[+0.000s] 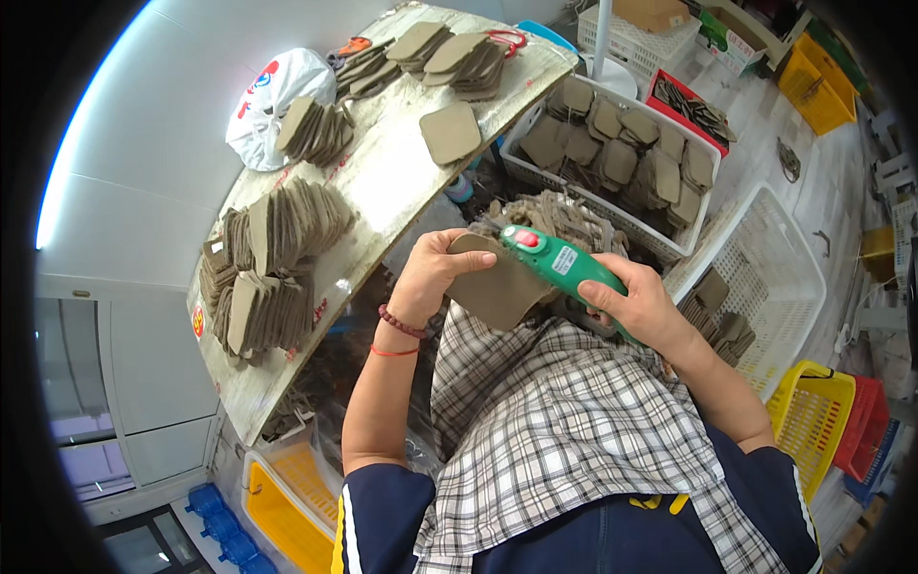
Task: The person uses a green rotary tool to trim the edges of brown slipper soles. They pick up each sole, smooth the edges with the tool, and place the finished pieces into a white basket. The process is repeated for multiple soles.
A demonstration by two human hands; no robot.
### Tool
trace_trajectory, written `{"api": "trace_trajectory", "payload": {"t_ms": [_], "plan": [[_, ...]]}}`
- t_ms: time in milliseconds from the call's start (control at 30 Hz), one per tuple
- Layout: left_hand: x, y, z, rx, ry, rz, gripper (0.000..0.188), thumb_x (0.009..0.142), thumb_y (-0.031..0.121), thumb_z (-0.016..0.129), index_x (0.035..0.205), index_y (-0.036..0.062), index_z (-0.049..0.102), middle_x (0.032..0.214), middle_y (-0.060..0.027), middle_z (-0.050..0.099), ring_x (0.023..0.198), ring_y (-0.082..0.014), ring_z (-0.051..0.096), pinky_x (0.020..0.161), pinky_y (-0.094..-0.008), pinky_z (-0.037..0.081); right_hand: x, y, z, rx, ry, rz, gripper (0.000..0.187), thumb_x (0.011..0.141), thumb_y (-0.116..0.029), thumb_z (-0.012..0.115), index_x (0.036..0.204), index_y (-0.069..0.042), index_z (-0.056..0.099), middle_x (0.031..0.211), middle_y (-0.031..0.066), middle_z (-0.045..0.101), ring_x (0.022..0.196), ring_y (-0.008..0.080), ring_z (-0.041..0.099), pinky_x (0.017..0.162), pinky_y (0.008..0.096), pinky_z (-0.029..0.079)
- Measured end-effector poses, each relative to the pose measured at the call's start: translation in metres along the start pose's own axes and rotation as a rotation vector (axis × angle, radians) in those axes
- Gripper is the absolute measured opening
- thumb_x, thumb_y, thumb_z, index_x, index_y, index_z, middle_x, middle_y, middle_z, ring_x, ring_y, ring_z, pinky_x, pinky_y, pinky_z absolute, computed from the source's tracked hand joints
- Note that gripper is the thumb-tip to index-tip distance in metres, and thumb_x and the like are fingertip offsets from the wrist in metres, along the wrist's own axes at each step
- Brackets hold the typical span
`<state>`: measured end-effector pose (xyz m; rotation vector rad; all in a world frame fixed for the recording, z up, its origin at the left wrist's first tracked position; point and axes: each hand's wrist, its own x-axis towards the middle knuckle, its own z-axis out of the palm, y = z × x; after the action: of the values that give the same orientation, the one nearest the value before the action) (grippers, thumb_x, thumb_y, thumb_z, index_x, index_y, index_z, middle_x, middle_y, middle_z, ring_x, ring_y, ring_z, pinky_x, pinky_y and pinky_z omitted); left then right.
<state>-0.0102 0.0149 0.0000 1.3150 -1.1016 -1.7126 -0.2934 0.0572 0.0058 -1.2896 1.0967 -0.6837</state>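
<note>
My left hand [435, 273] grips a brown-olive pad [502, 290] with rounded corners, thumb on top, in front of my checked apron. In my right hand [639, 298] is a green handheld electric cutter [564, 263] with a red switch; my fingers wrap round its body. The cutter's head lies at the pad's upper edge, but I cannot tell whether its blade touches the pad. Behind the tool rises a heap of thin offcut strips [574, 218]. A single flat pad [450, 133] lies on the worktable [382, 182].
Stacked pads [287, 225] stand on the table's left, more [464, 62] at its far end beside red-handled scissors [510, 40]. A white plastic bag [277, 105] sits there too. At right are a white crate [660, 239] of pads, another white basket [798, 253] and a yellow basket [813, 421].
</note>
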Motion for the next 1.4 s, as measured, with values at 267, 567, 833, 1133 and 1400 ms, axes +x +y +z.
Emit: {"api": "trace_trajectory", "payload": {"t_ms": [267,567,833,1133,1400], "plan": [[0.081,0.015,-0.055,-0.526,0.425,0.343,0.023,0.085,-0.003,0.062,0.106,0.0033,0.054,0.103,-0.0112,0.064,0.091,-0.0240,0.065,0.079,-0.0413,0.054,-0.020,0.009,-0.020,0.115,0.198,0.000,0.042,0.093,-0.032,0.063,0.116,0.003,0.057,0.082,0.0036,0.060,0.068,0.0077,0.056,0.057,0.0244,0.048],[0.182,0.021,-0.034,0.195,0.709,0.240,0.057,0.081,0.006,0.068,0.129,-0.0089,0.040,0.112,-0.0214,0.057,0.087,-0.0296,0.066,0.061,-0.0404,0.061,-0.032,0.030,-0.040,0.220,0.335,-0.025,0.043,0.093,-0.033,0.062,0.116,0.003,0.057,0.086,0.0043,0.061,0.070,0.0087,0.057,0.058,0.0248,0.048],[0.178,0.016,-0.067,1.308,0.931,0.194,0.082,0.081,0.063,0.061,0.134,0.0014,0.049,0.131,-0.0237,0.052,0.122,-0.0371,0.047,0.104,-0.0458,0.038,-0.033,0.045,-0.042,-0.193,0.413,-0.076,0.052,0.089,-0.046,0.062,0.117,-0.002,0.059,0.084,0.0144,0.067,0.072,0.0219,0.067,0.064,0.0339,0.051],[0.203,0.036,-0.090,0.561,0.515,-0.094,0.063,0.073,0.016,0.080,0.125,-0.0083,0.053,0.115,-0.0177,0.061,0.104,-0.0285,0.059,0.089,-0.0383,0.048,-0.016,0.064,-0.033,-0.200,0.374,-0.058,0.064,0.087,-0.060,0.055,0.100,0.003,0.058,0.074,0.0210,0.065,0.066,0.0369,0.065,0.061,0.0447,0.052],[0.185,0.025,-0.125,0.159,0.605,-0.109,0.043,0.081,0.006,0.072,0.120,-0.0040,0.057,0.116,-0.0119,0.062,0.104,-0.0271,0.058,0.095,-0.0375,0.046,0.052,0.038,-0.022,-0.315,0.391,-0.182,0.052,0.089,-0.029,0.055,0.115,0.014,0.043,0.086,0.0255,0.064,0.071,0.0380,0.065,0.060,0.0465,0.052]]}}
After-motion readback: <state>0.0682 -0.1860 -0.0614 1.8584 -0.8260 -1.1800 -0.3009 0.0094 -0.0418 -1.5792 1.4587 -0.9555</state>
